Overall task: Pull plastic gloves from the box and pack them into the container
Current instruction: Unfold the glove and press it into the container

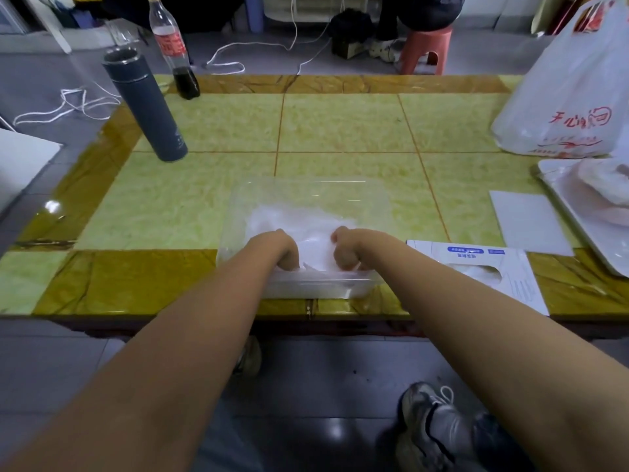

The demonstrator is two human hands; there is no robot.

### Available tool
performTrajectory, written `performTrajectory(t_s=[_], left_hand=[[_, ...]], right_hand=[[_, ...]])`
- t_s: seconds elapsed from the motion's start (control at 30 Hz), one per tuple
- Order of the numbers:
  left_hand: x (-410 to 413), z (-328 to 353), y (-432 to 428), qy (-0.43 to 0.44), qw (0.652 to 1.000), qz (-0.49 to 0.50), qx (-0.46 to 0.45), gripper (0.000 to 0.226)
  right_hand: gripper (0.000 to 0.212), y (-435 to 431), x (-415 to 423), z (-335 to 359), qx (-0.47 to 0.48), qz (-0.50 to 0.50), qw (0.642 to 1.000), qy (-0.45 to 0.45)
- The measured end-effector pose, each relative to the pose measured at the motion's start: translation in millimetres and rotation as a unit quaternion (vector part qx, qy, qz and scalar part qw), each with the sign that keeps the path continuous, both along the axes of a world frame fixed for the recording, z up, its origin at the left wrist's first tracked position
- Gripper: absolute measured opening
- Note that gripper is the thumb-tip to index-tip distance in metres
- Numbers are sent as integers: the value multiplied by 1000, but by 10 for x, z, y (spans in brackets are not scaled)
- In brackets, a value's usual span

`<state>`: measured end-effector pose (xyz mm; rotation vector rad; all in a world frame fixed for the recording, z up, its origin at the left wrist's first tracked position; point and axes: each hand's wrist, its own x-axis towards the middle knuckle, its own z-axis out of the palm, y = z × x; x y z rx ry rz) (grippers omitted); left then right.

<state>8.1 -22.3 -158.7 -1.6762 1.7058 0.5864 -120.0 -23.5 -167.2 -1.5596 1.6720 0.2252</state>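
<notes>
Gloves (306, 229) lie in a white, filmy heap inside the clear container (313, 291) at the tabletop's (340, 131) near edge. They look feather-light, limp and slippery, best bunched by the fistful. The left hand (287, 250) and right hand (345, 250) dig into the heap, each grip curled on film. The box (483, 267) lies just right. Farther off on the glossy tiles stand a grey flask (146, 103) and bottle (172, 49) at left, a white bag (571, 97) at right.

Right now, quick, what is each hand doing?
Left hand: fingertips buried in the gloves; grip cannot be told.
Right hand: curled, gripping the gloves.
</notes>
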Motion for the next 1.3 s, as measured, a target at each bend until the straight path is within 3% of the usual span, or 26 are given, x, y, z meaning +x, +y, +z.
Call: performTrajectory(t_s=[0.2, 0.27, 0.33, 0.47, 0.6, 0.73, 0.9, 1.07, 1.2, 1.3], left_hand=[[0, 83, 49, 44, 999, 19, -14, 45], [-6, 126, 90, 56, 996, 39, -58, 30], [-19, 193, 133, 71, 985, 81, -132, 17], [-144, 435, 206, 108, 912, 120, -377, 18], [-586, 688, 330, 208, 843, 85, -488, 15], [-1223, 682, 541, 307, 835, 22, -456, 17], [-1828, 331, 689, 301, 900, -45, -311, 18], [-1836, -47, 697, 268, 942, -6, -203, 28], [-1770, -112, 664, 298, 944, 43, -137, 40], [-1760, -83, 634, 311, 945, 40, -94, 42]], right_hand=[[44, 27, 2, 86, 37, 1, 999, -17], [43, 61, -36, 179, 15, -33, 997, -63], [37, 122, -95, 304, -26, -97, 981, -165], [20, 288, -295, 639, -141, -169, 916, -336], [19, 442, -689, 780, -242, -193, 901, -305], [13, 635, -1302, 601, -252, -253, 906, -228], [19, 836, -1921, 263, -245, -273, 927, -74], [23, 951, -2028, 0, -252, -213, 943, 27], [20, 866, -1976, -134, -231, -196, 952, 55], [38, 791, -1877, -177, -207, -207, 954, 70]])
